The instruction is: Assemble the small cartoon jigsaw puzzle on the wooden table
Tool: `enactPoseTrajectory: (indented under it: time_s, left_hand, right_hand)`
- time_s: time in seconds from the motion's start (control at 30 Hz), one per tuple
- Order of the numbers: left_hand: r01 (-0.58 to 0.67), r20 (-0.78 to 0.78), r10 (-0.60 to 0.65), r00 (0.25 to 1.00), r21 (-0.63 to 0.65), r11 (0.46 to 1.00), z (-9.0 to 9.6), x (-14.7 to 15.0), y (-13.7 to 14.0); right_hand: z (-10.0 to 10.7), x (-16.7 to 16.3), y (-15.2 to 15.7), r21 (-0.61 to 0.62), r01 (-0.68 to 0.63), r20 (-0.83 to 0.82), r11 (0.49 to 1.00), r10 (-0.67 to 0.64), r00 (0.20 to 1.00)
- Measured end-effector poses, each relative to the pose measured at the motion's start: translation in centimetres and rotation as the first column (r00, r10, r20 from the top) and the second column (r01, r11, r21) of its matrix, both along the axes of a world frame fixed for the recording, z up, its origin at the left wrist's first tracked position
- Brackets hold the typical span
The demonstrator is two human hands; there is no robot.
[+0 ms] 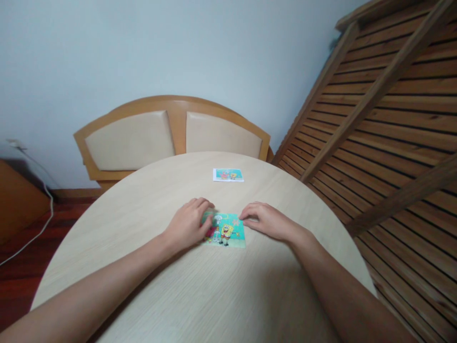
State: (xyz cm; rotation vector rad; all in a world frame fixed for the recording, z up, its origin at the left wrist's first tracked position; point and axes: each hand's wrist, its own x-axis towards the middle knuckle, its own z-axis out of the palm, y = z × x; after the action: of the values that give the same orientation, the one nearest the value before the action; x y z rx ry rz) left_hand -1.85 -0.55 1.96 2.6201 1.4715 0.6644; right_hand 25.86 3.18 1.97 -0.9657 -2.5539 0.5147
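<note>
A small turquoise cartoon jigsaw puzzle (226, 230) lies flat near the middle of the round light-wood table (200, 295). My left hand (188, 224) rests on the puzzle's left edge, its fingers curled over that side and pressing on the pieces. My right hand (267, 220) lies flat at the puzzle's upper right corner, fingertips touching that edge. Whether either hand holds a loose piece cannot be seen. Farther back on the table lies a small picture card (228, 175) with the same cartoon.
Behind the table, a wooden headboard with beige padded panels (171, 133) leans against the pale wall. A slatted wooden bed frame (385, 119) stands tilted at the right. A white cable (32, 233) runs over the dark red floor at the left.
</note>
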Motion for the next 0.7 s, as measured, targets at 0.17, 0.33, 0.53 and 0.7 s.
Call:
enactPoseTrajectory:
  time_s: [0.17,0.33,0.53,0.7]
  left_hand:
    - [-0.290,-0.189,0.272,0.944,-0.073,0.954,0.2,-3.6,1.8]
    - [-0.326,-0.267,0.281,0.922,-0.142,0.935,-0.4,-5.0,2.5]
    - [-0.265,-0.155,0.235,0.960,-0.223,0.938,-0.7,-6.1,3.2]
    - [-0.212,-0.068,0.201,0.977,-0.316,0.925,-1.0,-6.5,3.9]
  right_hand:
    - [-0.1,1.6,0.5,0.035,0.163,0.020,0.986,-0.164,0.986]
    - [-0.7,2.1,0.9,0.026,0.154,0.016,0.988,-0.154,0.988]
    - [-0.7,2.0,0.9,0.009,0.160,0.041,0.987,-0.161,0.986]
    - [-0.2,2.1,0.7,-0.047,0.182,0.046,0.982,-0.180,0.983]
